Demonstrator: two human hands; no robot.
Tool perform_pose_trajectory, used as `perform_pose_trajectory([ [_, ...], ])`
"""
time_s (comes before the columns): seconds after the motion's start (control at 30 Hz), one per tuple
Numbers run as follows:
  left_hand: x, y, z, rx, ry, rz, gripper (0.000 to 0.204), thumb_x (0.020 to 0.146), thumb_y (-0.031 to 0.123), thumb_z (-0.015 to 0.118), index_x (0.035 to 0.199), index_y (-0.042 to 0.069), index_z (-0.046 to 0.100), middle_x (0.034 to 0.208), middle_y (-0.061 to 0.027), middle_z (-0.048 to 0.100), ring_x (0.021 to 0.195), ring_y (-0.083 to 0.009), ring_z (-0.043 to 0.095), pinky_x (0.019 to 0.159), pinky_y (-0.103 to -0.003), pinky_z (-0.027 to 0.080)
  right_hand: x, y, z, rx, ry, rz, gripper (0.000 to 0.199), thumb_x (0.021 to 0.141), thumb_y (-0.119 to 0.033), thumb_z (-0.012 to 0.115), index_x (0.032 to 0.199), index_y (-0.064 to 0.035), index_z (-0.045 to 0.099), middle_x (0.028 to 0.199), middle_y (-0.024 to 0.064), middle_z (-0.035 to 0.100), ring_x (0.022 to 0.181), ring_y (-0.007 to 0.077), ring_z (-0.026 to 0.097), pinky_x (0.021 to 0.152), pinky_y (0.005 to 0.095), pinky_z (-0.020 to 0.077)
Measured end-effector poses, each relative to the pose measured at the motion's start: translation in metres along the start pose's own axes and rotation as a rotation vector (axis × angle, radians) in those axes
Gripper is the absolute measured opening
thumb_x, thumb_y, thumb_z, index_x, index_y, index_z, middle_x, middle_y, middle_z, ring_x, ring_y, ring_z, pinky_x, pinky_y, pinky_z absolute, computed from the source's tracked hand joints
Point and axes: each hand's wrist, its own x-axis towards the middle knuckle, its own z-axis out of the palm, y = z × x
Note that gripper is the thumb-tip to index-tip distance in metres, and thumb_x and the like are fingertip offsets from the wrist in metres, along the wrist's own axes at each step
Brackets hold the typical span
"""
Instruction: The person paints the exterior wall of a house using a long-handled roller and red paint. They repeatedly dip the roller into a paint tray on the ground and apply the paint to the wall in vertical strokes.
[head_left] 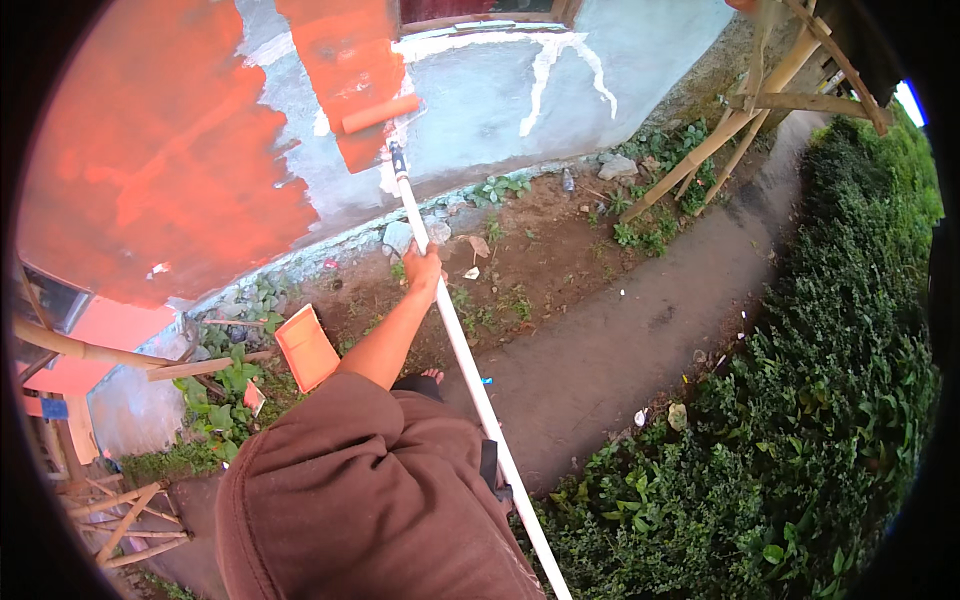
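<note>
My left hand (pixel 424 268) is closed around the white pole (pixel 462 345) of a paint roller, partway along its length. At the pole's far end, the orange roller sleeve (pixel 380 114) lies against the wall (pixel 470 110), over the lower part of an orange painted strip. The pole runs down past my brown-clothed body to the lower edge of the picture. My right hand does not show. An orange paint tray (pixel 307 348) rests tilted on the ground to the left of my forearm.
Large orange paint patches (pixel 170 150) cover the wall's left side, below and beside a window (pixel 485 12). Bamboo poles (pixel 735 120) lean at the upper right. A paved path (pixel 640 320) runs beside a dense green hedge (pixel 790 430). Stones (pixel 400 237) and plants line the wall's foot.
</note>
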Motion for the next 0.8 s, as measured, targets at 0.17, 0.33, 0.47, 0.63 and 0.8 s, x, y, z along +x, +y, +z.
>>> perform_pose_trajectory([
  [0.17,0.028,-0.02,-0.007,0.053,0.034,-0.066,0.024,0.094,0.016,0.056,0.115,0.004,0.052,0.056,-0.0057,0.049,0.035,-0.019,0.048,0.032,-0.036,0.04,-0.012,-0.005,-0.018,0.045,0.03,-0.031,0.056,0.084,-0.055,0.064,0.065,-0.0024,0.06,0.052,0.0207,0.055,0.05,0.0427,0.055,0.049,0.0491,0.042],
  [0.33,0.003,0.019,-0.016,-0.005,-0.008,-0.068,0.026,0.095,0.016,0.056,0.117,0.003,0.053,0.057,-0.0059,0.051,0.036,-0.0175,0.049,0.032,-0.035,0.041,-0.029,-0.013,-0.039,0.102,0.065,-0.074,0.05,0.085,-0.053,0.064,0.075,-0.0037,0.062,0.053,0.0203,0.055,0.049,0.0426,0.054,0.049,0.0488,0.0416],
  [0.47,-0.052,0.082,-0.024,0.026,0.01,0.016,0.028,0.095,0.015,0.057,0.12,0.002,0.054,0.058,-0.0046,0.051,0.036,-0.0157,0.049,0.033,-0.033,0.042,-0.05,-0.017,-0.055,0.18,0.089,-0.137,0.046,0.086,-0.051,0.064,0.082,-0.0048,0.064,0.054,0.0199,0.056,0.049,0.0425,0.053,0.048,0.0486,0.0412],
  [0.63,-0.091,0.138,-0.036,-0.005,-0.07,0.145,0.033,0.095,0.019,0.06,0.125,0.006,0.053,0.059,-0.0035,0.052,0.038,-0.0159,0.051,0.032,-0.032,0.04,-0.046,-0.002,-0.054,0.187,0.046,-0.12,0.05,0.087,-0.049,0.064,0.071,-0.0016,0.063,0.05,0.0195,0.052,0.045,0.0408,0.049,0.047,0.0483,0.0388],
  [0.8,-0.104,0.161,-0.037,0.0,-0.037,0.242,0.035,0.094,0.018,0.06,0.125,0.004,0.054,0.059,-0.0034,0.052,0.038,-0.0152,0.051,0.033,-0.032,0.041,-0.019,0.016,-0.02,0.178,0.02,-0.177,0.065,0.087,-0.049,0.064,0.047,0.0012,0.05,0.043,0.0172,0.042,0.041,0.0335,0.043,0.046,0.048,0.0346],
])
